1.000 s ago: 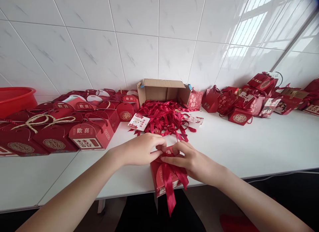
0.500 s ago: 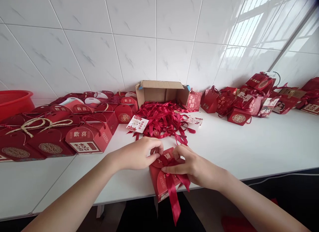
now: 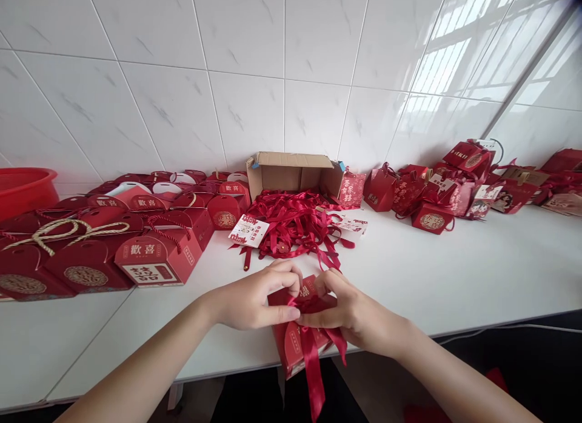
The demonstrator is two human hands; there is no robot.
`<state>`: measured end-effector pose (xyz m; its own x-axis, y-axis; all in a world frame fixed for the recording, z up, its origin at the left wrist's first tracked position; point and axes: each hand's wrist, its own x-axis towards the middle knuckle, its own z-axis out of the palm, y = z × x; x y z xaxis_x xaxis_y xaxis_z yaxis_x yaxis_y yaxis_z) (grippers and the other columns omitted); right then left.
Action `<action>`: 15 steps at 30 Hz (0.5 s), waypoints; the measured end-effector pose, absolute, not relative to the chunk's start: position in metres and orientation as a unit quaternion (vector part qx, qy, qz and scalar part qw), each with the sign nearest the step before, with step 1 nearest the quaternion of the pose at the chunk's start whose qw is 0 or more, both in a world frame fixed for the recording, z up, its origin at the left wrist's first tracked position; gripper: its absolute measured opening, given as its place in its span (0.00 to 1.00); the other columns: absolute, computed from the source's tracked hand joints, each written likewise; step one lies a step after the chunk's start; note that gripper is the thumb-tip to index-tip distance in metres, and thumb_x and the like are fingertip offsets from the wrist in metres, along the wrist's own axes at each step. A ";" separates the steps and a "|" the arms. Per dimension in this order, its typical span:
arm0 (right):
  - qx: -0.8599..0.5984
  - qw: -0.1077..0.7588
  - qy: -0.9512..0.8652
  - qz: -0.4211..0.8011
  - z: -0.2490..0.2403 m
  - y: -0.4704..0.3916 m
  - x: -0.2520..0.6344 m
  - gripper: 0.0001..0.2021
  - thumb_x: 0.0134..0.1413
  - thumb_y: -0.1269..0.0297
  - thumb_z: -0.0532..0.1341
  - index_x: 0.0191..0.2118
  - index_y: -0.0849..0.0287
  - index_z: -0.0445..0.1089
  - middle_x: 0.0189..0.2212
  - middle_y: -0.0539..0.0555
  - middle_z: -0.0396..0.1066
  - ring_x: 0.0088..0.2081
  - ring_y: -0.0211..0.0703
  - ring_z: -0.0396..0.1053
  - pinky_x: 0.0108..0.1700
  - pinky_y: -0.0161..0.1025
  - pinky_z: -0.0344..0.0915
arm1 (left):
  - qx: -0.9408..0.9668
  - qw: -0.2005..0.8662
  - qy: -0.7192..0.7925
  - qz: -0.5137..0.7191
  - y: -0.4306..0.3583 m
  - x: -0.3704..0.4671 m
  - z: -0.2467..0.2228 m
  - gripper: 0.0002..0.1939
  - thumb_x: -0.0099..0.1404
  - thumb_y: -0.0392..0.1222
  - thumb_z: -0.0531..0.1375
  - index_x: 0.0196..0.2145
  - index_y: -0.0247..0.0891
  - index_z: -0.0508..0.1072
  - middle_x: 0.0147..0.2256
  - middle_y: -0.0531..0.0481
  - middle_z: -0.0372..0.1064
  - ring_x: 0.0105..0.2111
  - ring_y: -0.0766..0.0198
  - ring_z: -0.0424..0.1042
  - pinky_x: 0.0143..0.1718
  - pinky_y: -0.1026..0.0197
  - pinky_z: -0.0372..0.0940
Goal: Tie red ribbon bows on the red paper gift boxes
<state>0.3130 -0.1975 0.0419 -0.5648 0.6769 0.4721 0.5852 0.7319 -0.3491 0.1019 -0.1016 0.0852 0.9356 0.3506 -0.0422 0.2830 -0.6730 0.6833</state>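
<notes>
Fingers [image 3: 287, 315] of the left hand [image 3: 257, 299] and the right hand [image 3: 357, 314] grasp a dark-red ribbon [image 3: 312, 365] with trailing tails atop a printed red gift box [image 3: 290, 344] at the front edge of the white desk [image 3: 409, 277], while a tangled heap of ribbons [image 3: 293, 220] spreads before an open cardboard box [image 3: 293, 160] near the back edge.

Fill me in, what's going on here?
The person's left hand and right hand are at the red ribbon atop a red gift box, by the near edge of the table. One ribbon end hangs below that edge. Behind, a heap of ribbons lies before an open cardboard box, with more red boxes on both sides.
</notes>
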 end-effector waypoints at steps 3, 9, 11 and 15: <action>-0.350 0.315 -0.878 0.082 0.042 -0.199 0.313 0.14 0.61 0.68 0.57 0.49 0.51 0.74 0.37 0.55 0.60 0.39 0.42 0.61 0.39 0.39 0.68 | 0.911 0.359 0.185 0.086 -0.098 0.102 0.075 0.07 0.64 0.42 0.55 0.29 0.40 0.63 0.41 0.51 0.63 0.44 0.61 0.61 0.47 0.61 0.59; -0.357 0.325 -0.870 0.098 0.044 -0.200 0.312 0.12 0.59 0.70 0.58 0.45 0.52 0.76 0.36 0.54 0.58 0.37 0.41 0.62 0.39 0.39 0.68 | 0.886 0.384 0.191 0.175 -0.108 0.108 0.064 0.09 0.64 0.42 0.56 0.27 0.41 0.59 0.42 0.49 0.67 0.52 0.58 0.60 0.52 0.58 0.58; -0.361 0.325 -0.869 0.100 0.043 -0.199 0.312 0.13 0.59 0.72 0.58 0.45 0.51 0.76 0.36 0.54 0.56 0.38 0.41 0.61 0.39 0.39 0.68 | 0.865 0.404 0.213 0.207 -0.115 0.114 0.062 0.12 0.63 0.42 0.57 0.25 0.41 0.57 0.38 0.49 0.69 0.52 0.58 0.61 0.52 0.59 0.59; -0.359 0.329 -0.868 0.100 0.043 -0.199 0.312 0.12 0.60 0.72 0.57 0.45 0.53 0.75 0.35 0.53 0.54 0.39 0.42 0.61 0.39 0.39 0.68 | 0.820 0.444 0.263 0.248 -0.123 0.125 0.059 0.17 0.61 0.42 0.58 0.20 0.40 0.54 0.34 0.50 0.71 0.45 0.58 0.69 0.44 0.60 0.63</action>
